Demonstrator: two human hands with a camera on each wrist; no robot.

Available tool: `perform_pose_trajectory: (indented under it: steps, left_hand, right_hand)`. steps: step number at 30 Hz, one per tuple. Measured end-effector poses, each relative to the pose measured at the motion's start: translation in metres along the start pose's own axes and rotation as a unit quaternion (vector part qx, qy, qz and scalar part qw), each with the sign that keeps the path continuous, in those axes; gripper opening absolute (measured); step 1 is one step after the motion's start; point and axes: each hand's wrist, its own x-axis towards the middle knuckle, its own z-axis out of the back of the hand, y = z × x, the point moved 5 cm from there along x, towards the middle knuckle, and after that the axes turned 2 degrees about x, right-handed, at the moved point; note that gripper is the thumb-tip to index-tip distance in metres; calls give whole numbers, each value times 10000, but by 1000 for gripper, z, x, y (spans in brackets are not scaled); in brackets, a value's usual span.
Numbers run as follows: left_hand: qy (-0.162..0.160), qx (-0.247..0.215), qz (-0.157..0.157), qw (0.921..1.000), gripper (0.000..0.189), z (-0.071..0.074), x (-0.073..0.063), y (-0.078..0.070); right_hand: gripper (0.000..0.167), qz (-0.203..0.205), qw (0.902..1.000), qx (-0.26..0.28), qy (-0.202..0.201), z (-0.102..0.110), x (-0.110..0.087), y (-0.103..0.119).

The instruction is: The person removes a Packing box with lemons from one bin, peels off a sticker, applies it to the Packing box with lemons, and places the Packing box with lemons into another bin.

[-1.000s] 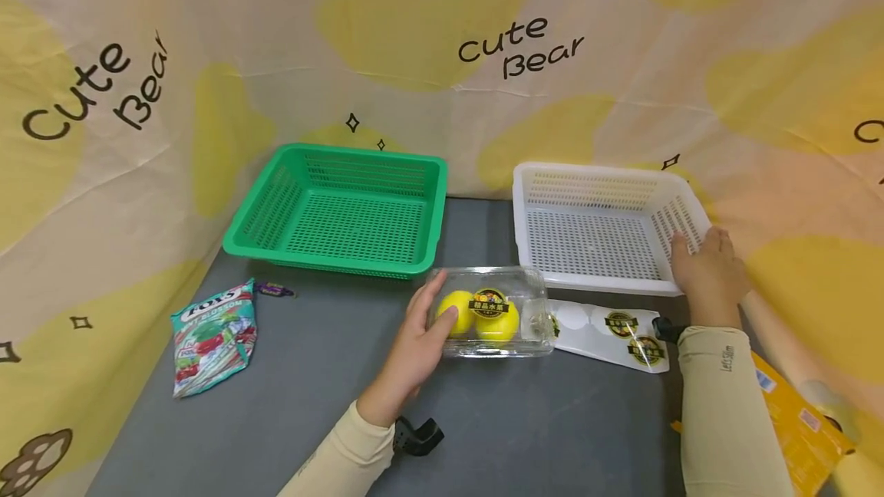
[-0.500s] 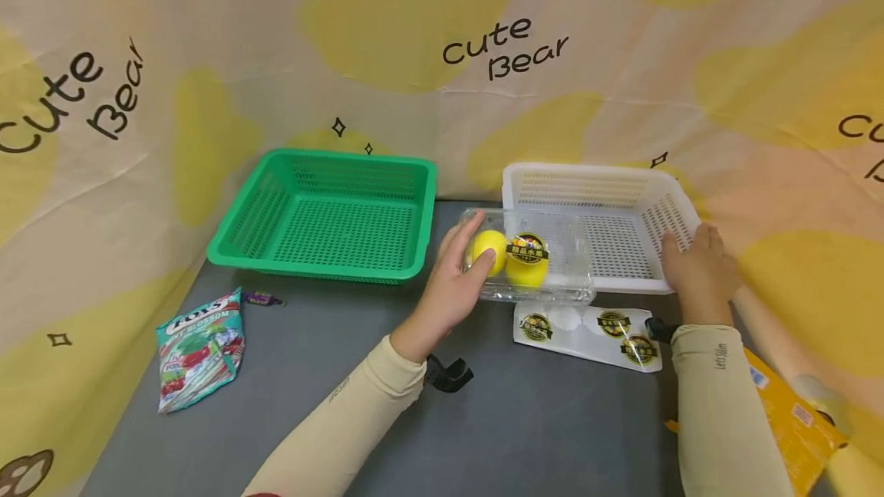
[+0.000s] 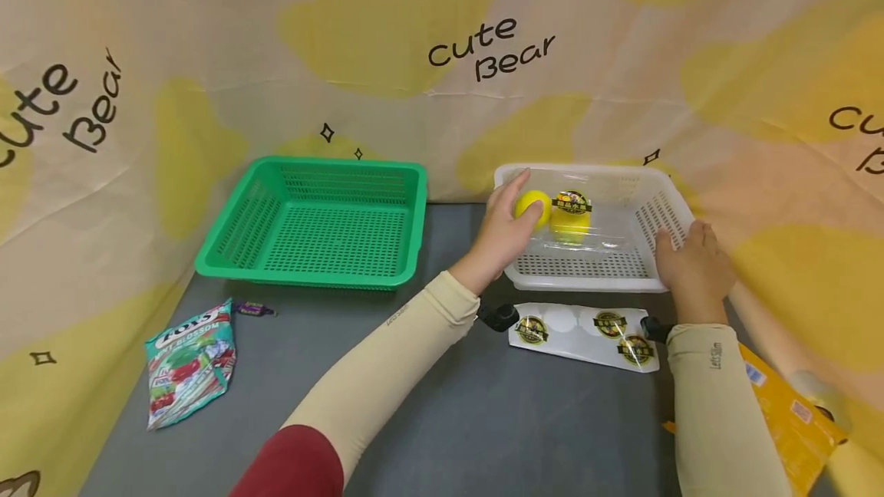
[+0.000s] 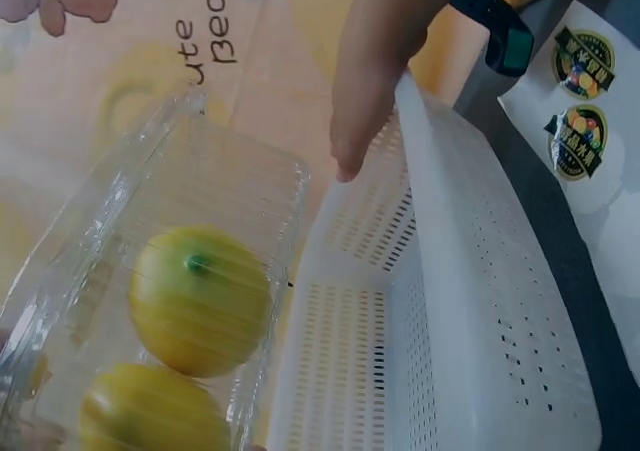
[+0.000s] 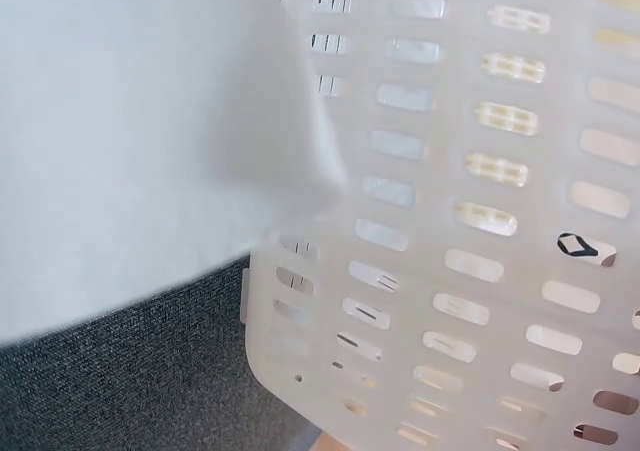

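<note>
In the head view my left hand [image 3: 499, 236] grips the left end of a clear plastic fruit box [image 3: 609, 222], thumb on top. The box overlaps the inside of the white basket [image 3: 594, 284]. Two yellow round fruits [image 4: 200, 301] lie in the box; the left wrist view shows a green stem end on one. A black-and-gold round sticker [image 3: 571, 203] is on the lid. My right hand [image 3: 694, 271] holds the basket's right wall, thumb inside and fingers outside. The right wrist view is mostly filled by the basket's slotted wall [image 5: 470, 301].
A green basket [image 3: 407, 271] stands to the left. In front of the white basket lies a white sticker sheet [image 3: 580, 351]. A teal candy bag [image 3: 189, 370] and a small purple wrapped candy [image 3: 254, 309] lie at left. An orange packet [image 3: 794, 413] is beside the right forearm.
My left hand has carried the fruit box away and to the right, from the table in front to over the white basket. The right hand has kept hold of the basket wall.
</note>
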Motion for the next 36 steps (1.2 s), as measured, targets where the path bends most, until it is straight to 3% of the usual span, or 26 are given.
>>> perform_pose_trajectory:
  steps: [6,12,20,28,36]
  left_hand:
    - [123,129,140,9997,60,-22,23,-2]
    - [186,161,480,9985,60,-41,38,17]
    - [121,370,733,9966,59,-56,47,40]
    - [133,729,905,9931,58,-65,56,50]
    - [260,769,1138,9902,59,-77,60,59]
  right_hand:
    - [96,-20,10000,51,-31,-1,5,-2]
    - [95,-56,9999,127,29,-2,5,0]
    - [94,-128,9998,159,68,-3,3,6]
    - [94,-128,9995,288,18,-3,5,4]
    - [93,-187,9995,252,-30,-4,7,-1]
